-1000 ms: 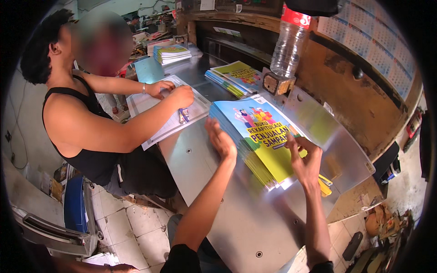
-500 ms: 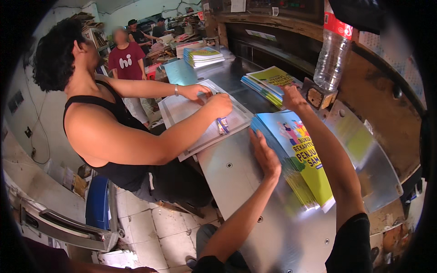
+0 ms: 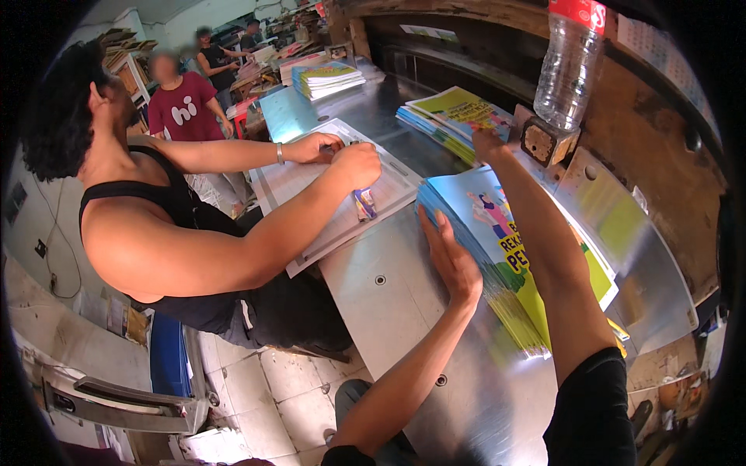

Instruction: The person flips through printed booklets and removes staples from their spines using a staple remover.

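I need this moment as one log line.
left grip: open, at side of near booklet stack; right grip: at second booklet stack, closure unclear; bottle: upright on block

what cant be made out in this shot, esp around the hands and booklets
All in the head view:
- Right grip: its fingertips are hidden by the hand itself, so whether it holds anything from the far booklet stack is unclear.
- Near booklet stack: part of the top cover is hidden by the right forearm.
- Clear bottle: top cut off by the upper edge.
- Background people's hands: too small to read.
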The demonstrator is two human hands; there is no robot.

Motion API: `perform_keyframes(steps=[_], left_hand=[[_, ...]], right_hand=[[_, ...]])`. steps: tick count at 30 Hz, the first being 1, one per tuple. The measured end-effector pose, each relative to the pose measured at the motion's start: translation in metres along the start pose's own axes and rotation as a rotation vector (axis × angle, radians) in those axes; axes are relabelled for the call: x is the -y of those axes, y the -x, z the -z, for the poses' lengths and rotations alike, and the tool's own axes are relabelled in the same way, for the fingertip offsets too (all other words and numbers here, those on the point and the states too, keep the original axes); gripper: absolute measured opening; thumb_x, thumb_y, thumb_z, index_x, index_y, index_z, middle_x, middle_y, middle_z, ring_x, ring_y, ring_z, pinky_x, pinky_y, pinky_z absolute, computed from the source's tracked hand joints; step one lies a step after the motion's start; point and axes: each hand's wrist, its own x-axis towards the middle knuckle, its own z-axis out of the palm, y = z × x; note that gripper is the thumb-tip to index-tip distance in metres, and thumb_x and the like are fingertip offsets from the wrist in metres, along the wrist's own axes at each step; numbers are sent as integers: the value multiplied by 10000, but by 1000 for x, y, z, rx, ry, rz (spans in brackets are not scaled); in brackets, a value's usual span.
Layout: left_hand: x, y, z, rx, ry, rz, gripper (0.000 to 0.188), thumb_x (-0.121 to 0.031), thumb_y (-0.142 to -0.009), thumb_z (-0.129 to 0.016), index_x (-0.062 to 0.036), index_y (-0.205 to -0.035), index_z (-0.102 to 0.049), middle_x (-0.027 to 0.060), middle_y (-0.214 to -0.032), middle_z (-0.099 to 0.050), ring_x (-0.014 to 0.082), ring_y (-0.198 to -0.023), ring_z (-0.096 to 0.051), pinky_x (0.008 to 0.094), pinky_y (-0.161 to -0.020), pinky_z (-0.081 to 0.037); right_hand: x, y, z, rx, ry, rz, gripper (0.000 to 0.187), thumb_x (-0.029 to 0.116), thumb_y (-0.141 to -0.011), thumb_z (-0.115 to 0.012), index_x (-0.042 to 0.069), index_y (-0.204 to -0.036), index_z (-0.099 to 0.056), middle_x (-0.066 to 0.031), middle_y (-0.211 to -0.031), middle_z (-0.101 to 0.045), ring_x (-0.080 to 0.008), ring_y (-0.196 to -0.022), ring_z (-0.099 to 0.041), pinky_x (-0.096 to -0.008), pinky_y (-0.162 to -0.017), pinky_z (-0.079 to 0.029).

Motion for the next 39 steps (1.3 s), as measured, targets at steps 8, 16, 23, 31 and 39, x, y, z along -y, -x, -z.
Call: perform_keyframes(steps=[8,16,23,31,39], left_hand=[[-3,-5,9,14,113,37,711,-475,-1077,-344,15,-1573,-200,266,-1595,-284,363,-1449,-356,399,-1180,-292],[-3,-2,8,24,123,7,718,-497,-1069,-354,12,-1561,-235,265,-1575,-319,367,-1437,-371,414,-1168,-312],[1,-2,3,20,82,-24,717,-493,-1068,-365,29,-1548,-255,283,-1557,-338,369,-1424,-388,406,-1164,-315],[-3,-2,6,0,76,-24,733,-484,-1068,-379,67,-1533,-253,286,-1554,-342,370,-1422,-385,401,-1166,-300],[5,-3,1,26,97,-44,754,-500,-1059,-375,69,-1535,-239,290,-1572,-306,380,-1439,-355,405,-1180,-277]], right_hand=[[11,12,47,113,-39,85,440,9,-736,-718,-12,-1171,-662,-225,-1232,-667,-332,-1182,-651,-396,-922,-564],[10,19,29,-99,-118,18,494,-9,-729,-700,-1,-1219,-642,-225,-1209,-664,-354,-1143,-654,-404,-927,-561],[4,8,36,-274,-122,55,316,11,-884,-520,-25,-1180,-625,-289,-1208,-634,-421,-1118,-643,-462,-911,-562],[24,32,150,-748,-379,49,227,27,-896,-501,-30,-1088,-607,-344,-1013,-645,-501,-942,-667,-552,-804,-564],[-22,46,266,-1021,-312,94,282,40,-769,-576,-63,-1030,-607,-355,-1050,-632,-558,-969,-607,-601,-887,-507]])
